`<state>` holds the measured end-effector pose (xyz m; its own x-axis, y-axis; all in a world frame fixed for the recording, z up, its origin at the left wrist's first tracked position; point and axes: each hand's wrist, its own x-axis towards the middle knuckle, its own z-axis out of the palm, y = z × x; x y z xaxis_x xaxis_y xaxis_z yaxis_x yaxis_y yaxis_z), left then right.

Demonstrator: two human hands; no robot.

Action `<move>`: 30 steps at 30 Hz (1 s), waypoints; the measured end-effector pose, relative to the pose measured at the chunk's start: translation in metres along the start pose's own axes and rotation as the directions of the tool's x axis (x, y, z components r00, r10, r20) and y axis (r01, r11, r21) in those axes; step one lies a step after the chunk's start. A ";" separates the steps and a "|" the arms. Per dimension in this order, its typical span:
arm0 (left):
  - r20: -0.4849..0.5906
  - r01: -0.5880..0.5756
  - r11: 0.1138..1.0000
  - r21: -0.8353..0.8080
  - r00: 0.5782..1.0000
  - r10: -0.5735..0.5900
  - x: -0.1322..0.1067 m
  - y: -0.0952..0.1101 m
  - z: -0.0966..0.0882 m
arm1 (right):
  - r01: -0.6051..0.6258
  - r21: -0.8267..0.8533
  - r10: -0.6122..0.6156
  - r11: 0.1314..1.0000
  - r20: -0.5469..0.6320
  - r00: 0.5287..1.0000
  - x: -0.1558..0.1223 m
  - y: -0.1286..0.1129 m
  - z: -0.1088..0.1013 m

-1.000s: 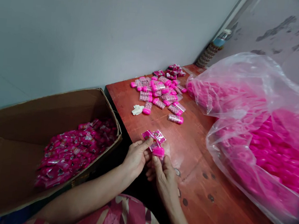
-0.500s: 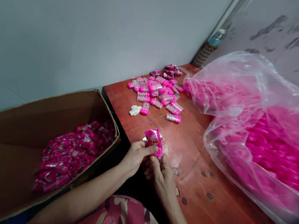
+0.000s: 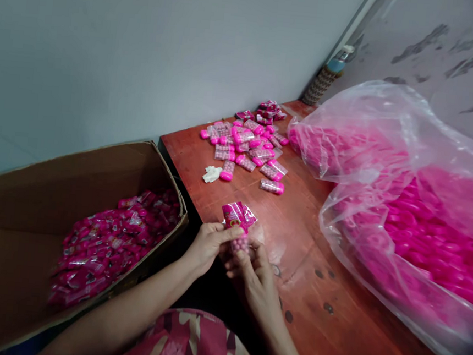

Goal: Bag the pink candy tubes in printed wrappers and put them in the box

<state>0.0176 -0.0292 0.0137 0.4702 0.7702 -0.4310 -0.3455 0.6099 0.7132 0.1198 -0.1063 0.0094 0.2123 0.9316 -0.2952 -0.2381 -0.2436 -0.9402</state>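
Observation:
Both hands meet above the near edge of the red-brown table point(image 3: 305, 239). My left hand point(image 3: 209, 245) pinches shiny pink printed wrappers point(image 3: 235, 215) together with the upper part of a small clear container of pink candy balls point(image 3: 239, 244). My right hand point(image 3: 259, 273) has its thumb and fingers closed on the lower end of that candy container. Where the container meets the wrappers is partly covered by my left thumb. Farther back on the table lies a pile of similar candy containers point(image 3: 244, 138) with pink caps.
At left stands an open cardboard box point(image 3: 97, 157) with many pink wrapped packets point(image 3: 110, 244). A large clear plastic bag point(image 3: 376, 96) of pink plastic pieces point(image 3: 414, 226) fills the right side. A crumpled white scrap point(image 3: 212, 174), several wrappers point(image 3: 268, 111) and a bottle point(image 3: 326, 75) are farther back.
The candy container has turned in my hands, so its pink balls now show below my left thumb. The wrappers have shifted slightly left and spread apart. The whole view has moved a little.

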 end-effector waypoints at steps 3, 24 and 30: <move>-0.079 -0.039 0.994 -0.100 0.996 0.031 0.001 -0.002 -0.001 | -0.011 0.145 0.016 0.989 -0.032 0.999 -0.002 0.001 -0.003; 0.258 0.116 0.991 -0.065 0.961 -0.096 -0.018 -0.003 -0.008 | 0.047 0.304 -0.028 0.952 -0.068 0.997 0.005 0.007 0.003; 0.055 -0.090 0.971 -0.221 0.993 0.105 -0.038 0.011 -0.021 | 0.038 0.259 -0.044 0.965 0.018 0.999 0.012 0.004 0.004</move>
<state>-0.0212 -0.0475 0.0263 0.4757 0.8183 -0.3226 -0.5570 0.5641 0.6095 0.1177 -0.0953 0.0031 0.2052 0.9462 -0.2504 -0.4671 -0.1301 -0.8746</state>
